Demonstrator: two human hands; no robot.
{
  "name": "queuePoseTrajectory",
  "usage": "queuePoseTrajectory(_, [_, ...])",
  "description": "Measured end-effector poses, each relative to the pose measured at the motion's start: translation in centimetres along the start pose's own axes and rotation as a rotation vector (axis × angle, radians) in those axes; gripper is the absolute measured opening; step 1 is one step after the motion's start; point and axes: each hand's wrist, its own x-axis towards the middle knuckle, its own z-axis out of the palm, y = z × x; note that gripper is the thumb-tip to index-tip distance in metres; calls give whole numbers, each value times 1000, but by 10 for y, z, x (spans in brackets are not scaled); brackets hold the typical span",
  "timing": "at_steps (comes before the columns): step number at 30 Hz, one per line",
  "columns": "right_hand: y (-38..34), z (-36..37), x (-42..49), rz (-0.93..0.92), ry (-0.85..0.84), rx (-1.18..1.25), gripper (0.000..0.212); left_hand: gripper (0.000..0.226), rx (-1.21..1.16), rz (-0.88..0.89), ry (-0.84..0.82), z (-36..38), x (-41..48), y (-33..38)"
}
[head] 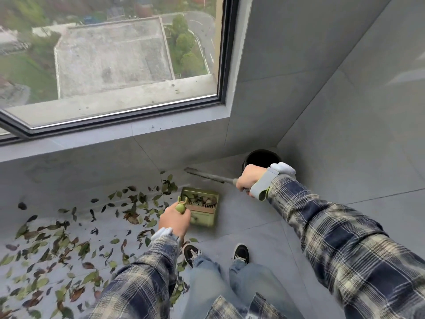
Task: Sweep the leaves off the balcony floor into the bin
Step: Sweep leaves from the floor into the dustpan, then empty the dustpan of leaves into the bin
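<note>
Dry green and brown leaves (77,294) lay scattered over the left half of the grey tiled balcony floor (253,226), thickest near the lower left and thinning toward the wall under the large dark-framed window (115,65). A few more leaves sat inside the olive-green box-shaped dustpan (204,217), behind its row of comb teeth. Whether the dustpan rested on the floor or hung just above it could not be told.

The left hand (176,221) was wrapped around the dustpan's upright green handle (180,207), fingers curled round it, with the forked tip of the handle sticking out above the fist. The right hand (249,178) gripped the grey shaft of a broom, whose long dark brush head (204,176) pointed left and lay near the wall, just beyond the dustpan.

The round black bin (259,157) stood in the far corner where the two grey walls met, partly hidden behind the right hand, well apart from the main spread of leaves.

Both arms wore blue-and-cream plaid sleeves (333,238), each with a pale grey band at the wrist (264,185). Below, blue jeans and two black shoes (241,253) stood on bare tile beside the edge of the leaves.
</note>
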Motion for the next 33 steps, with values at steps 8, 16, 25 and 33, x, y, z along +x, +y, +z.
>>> queuePoseTrajectory(8, [31,12,-25,-67,83,-97,31,8,97,75,57,-26,-33,25])
queuePoseTrajectory(16, [106,-20,-118,-136,242,-162,6,14,123,205,129,-23,-93,85])
queuePoseTrajectory(25, [165,-21,-136,-122,327,-65,16,6,183,452,128,-43,-141,163])
queuePoseTrajectory(33, [216,-58,-164,-51,370,112,15,9,199,495,274,-64,-167,213])
